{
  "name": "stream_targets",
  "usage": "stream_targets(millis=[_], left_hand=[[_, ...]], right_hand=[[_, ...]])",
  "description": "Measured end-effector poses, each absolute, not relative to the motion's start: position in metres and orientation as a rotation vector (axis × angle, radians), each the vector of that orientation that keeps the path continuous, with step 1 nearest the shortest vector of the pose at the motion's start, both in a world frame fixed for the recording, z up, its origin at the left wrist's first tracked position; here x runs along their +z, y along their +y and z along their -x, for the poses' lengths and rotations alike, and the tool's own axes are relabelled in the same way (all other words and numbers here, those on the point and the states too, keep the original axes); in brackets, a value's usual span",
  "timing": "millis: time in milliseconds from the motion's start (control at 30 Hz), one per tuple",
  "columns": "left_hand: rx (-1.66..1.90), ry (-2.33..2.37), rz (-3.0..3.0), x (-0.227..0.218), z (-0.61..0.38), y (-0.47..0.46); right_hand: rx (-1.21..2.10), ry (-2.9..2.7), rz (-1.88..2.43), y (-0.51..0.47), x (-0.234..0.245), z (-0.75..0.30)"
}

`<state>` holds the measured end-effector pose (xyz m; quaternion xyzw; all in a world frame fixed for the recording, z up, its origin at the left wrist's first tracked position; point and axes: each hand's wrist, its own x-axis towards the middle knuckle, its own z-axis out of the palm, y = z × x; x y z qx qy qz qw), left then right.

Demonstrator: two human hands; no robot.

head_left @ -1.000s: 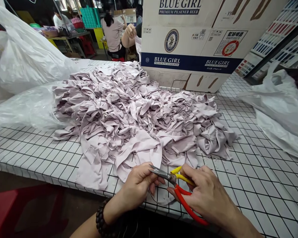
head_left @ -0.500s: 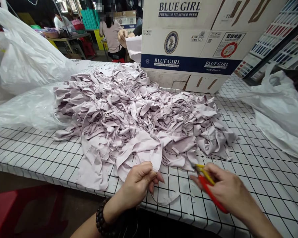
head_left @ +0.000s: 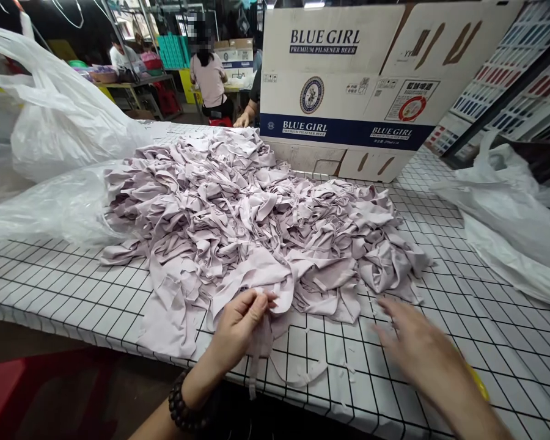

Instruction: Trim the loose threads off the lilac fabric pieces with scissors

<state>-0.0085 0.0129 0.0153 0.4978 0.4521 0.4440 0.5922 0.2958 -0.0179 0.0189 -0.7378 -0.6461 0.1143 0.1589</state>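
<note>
A big heap of pale lilac fabric pieces [head_left: 256, 208] lies on the black-gridded white table [head_left: 486, 305]. My left hand [head_left: 241, 324], a dark bead bracelet on its wrist, pinches the edge of one lilac piece at the heap's near side; a thin strip [head_left: 297, 376] trails from it over the table edge. My right hand [head_left: 412, 348] is blurred by motion, with fingers stretched flat over the table just right of the heap and nothing seen in them. A bit of yellow scissors handle [head_left: 479, 382] shows beside my right forearm.
A large Blue Girl beer carton [head_left: 348, 91] stands behind the heap. White plastic bags lie at the left [head_left: 64, 128] and right [head_left: 508, 220]. A seated person [head_left: 209, 79] works at a far table. A red stool [head_left: 9, 391] sits below left.
The scissors left the fabric and moved right with my right hand, which now reaches forward with flat fingers. My left hand shifted up onto the fabric edge.
</note>
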Motion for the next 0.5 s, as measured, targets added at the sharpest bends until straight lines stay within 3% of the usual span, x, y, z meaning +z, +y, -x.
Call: stream_targets(millis=[100,233,367,500], left_hand=[[1.140,1.083,-1.106,0.016,0.018,0.022],[1.189,1.191,-1.033,0.017,0.035,0.038],[1.168,1.255,-1.032,0.013,0.056,0.052],[1.152,1.280,-0.984,0.018,0.067,0.056]], right_hand=[[0.524,-2.194,1.848,0.019,0.027,-0.201],[0.709,-2.240,1.706,0.055,0.023,-0.117],[0.977,-2.177,1.615,0.078,0.033,-0.111],[1.496,-2.006,1.400,0.091,0.063,-0.142]])
